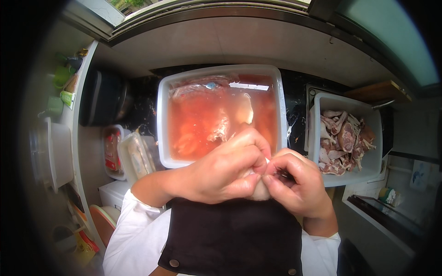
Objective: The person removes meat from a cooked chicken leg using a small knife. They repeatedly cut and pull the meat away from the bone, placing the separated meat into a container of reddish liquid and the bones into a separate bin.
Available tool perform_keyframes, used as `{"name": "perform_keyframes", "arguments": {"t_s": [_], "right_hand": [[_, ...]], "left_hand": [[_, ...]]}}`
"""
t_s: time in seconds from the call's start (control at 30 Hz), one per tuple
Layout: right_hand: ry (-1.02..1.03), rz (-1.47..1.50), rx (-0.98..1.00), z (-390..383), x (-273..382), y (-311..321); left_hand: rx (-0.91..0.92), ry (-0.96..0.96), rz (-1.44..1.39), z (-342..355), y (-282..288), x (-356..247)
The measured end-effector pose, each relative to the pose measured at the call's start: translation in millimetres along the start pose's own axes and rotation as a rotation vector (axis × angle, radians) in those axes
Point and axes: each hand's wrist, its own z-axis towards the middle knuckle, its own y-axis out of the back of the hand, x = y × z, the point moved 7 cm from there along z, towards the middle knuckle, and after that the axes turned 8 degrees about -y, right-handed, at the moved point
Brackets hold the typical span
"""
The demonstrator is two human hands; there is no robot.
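In front of my dark apron, at the near edge of a white tub (162,115), my hands are close together. My left hand (230,168) pinches a pale, skin-covered piece of raw meat (261,191), mostly hidden by the fingers. On its other side, the thumb and fingertips of my right hand (294,181) are closed on it. Reddish water (198,124) fills the tub. A pale piece of meat (244,109) and a whitish, ragged one (221,128) show in the water.
At the right stands a white bin (347,177) holding several raw meat legs (345,138). Scissors (289,131) lie between tub and bin. A wooden board (380,91) leans behind the bin. Left of the tub are plastic food containers (136,156) and a shelf edge (85,87).
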Motion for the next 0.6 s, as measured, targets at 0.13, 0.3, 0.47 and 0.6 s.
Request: {"name": "perform_keyframes", "arguments": {"t_s": [0.13,0.3,0.47,0.6], "right_hand": [[-0.034,0.003,-0.01,-2.7,2.8,0.0],[-0.017,0.002,-0.034,-3.2,4.1,1.1],[-0.022,0.034,-0.036,-5.1,2.8,0.6],[0.012,0.002,-0.065,-6.4,4.3,-0.1]], "left_hand": [[-0.013,-0.042,0.022,1.3,-0.5,-5.2],[-0.012,-0.021,0.014,1.2,-2.0,-3.8],[-0.006,-0.029,-0.007,0.6,-4.8,-3.9],[-0.014,-0.008,0.006,-0.1,-4.2,-3.6]]}}
